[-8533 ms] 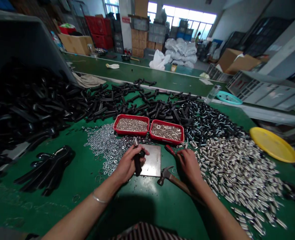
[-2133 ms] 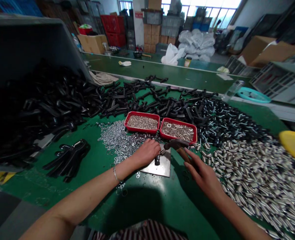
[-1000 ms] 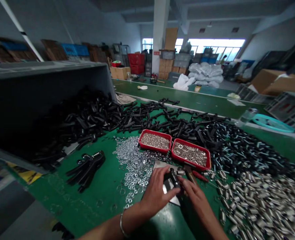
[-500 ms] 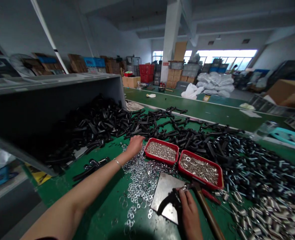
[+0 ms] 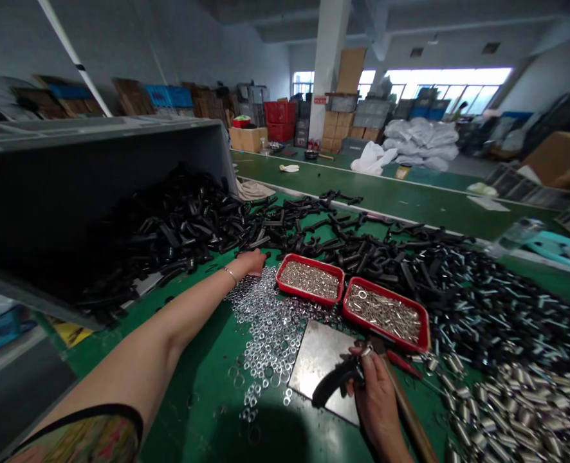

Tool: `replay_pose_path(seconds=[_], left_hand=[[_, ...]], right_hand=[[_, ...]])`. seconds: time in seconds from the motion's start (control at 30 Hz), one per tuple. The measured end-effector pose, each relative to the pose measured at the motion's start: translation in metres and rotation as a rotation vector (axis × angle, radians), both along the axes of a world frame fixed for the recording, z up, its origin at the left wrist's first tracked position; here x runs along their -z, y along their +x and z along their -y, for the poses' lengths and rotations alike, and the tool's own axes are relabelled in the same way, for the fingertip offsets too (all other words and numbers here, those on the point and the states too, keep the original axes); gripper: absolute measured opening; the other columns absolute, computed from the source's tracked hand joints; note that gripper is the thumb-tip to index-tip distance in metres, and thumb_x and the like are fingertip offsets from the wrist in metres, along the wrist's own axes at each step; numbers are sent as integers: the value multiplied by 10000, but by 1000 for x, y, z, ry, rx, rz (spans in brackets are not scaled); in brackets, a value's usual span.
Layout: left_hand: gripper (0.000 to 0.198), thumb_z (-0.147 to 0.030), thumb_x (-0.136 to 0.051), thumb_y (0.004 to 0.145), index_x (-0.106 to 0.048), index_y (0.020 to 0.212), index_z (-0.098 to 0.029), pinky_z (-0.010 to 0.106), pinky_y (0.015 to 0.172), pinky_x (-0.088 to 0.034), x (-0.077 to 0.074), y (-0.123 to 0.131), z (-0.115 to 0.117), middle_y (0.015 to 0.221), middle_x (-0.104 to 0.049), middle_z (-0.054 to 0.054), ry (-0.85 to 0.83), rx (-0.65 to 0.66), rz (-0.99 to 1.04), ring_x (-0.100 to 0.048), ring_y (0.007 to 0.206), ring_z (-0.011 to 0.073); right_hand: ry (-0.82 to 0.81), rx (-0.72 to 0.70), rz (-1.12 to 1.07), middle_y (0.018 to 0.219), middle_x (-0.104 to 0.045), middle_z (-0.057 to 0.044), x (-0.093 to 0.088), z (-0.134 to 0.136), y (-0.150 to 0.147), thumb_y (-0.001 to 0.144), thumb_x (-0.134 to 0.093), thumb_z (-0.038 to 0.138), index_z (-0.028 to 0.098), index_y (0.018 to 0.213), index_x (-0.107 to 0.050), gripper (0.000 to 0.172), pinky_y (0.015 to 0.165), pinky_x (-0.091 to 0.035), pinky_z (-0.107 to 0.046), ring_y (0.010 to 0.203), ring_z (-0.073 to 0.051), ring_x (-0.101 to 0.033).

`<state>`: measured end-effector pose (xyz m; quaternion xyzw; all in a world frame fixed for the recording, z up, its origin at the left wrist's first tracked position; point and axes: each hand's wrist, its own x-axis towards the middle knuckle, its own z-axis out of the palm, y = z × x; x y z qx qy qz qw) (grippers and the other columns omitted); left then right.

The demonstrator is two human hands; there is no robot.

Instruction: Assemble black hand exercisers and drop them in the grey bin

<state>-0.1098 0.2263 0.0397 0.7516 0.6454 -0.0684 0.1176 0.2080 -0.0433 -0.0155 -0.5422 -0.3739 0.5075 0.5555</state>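
My right hand is closed around a curved black plastic handle, held tilted over a flat metal plate. A small shiny coiled metal piece, which looks like a spring, shows at the fingertips. My left arm reaches forward, and my left hand is closed at the edge of the black handle pile. Dark ends of a black handle show on both sides of its fingers. Loose metal rings and nuts lie just below that hand.
Two red trays of small metal parts, a left tray and a right tray, stand mid-table. A hammer and a red-handled tool lie right of my right hand. Metal cylinders are heaped right; a grey crate lies tipped left.
My left hand has moved up and left, to the black handles. My right hand has lifted and turned its handle slightly, and the view has tilted down a little.
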Motion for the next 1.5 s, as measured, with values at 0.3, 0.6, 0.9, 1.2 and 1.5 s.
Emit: replay_pose_path(seconds=[0.3, 0.6, 0.9, 1.2, 1.5], left_hand=[[364, -329, -565, 769, -697, 1050, -139, 299, 778, -477, -43, -16, 88, 1025, -685, 95, -77, 25, 274, -615, 914, 236], [762, -362, -800, 666, -553, 1376, -236, 379, 995, -479, -52, -22, 202, 1298, -629, 106, -267, -196, 1288, -574, 1206, 273], [816, -287, -809, 721, -450, 1451, -212, 399, 1080, -441, -25, 42, 252, 1344, -604, 141, -291, -183, 1635, -492, 1343, 279], [654, -379, -739, 817, -485, 1409, -265, 441, 977, -520, -19, 86, 284, 1192, -648, 109, -218, -38, 1391, -636, 1119, 274], [417, -379, -686, 854, -597, 1230, -221, 485, 1026, -483, -14, 122, 259, 1104, -657, 77, -332, -123, 1489, -647, 1055, 251]], right_hand=[[17, -100, -140, 733, -572, 28, -3, 4, 0, 899, -595, 547, 237, 1009, -628, 330, 501, -410, -266, 523, -138, -526], [11, -146, -305, 610, -575, 24, -12, 9, -3, 860, -633, 584, 179, 941, -645, 413, 443, -422, -251, 478, -134, -517], [21, -73, -327, 640, -573, 19, -13, 8, -9, 815, -678, 595, 166, 850, -630, 433, 437, -427, -231, 499, -114, -512], [50, -148, 9, 642, -494, 58, -41, -1, 5, 868, -604, 593, 206, 950, -652, 399, 439, -327, -196, 495, -91, -427], [231, -182, 459, 797, -638, 6, -65, 4, 26, 968, -469, 494, 217, 877, -604, 321, 674, -433, -262, 734, -175, -580]])
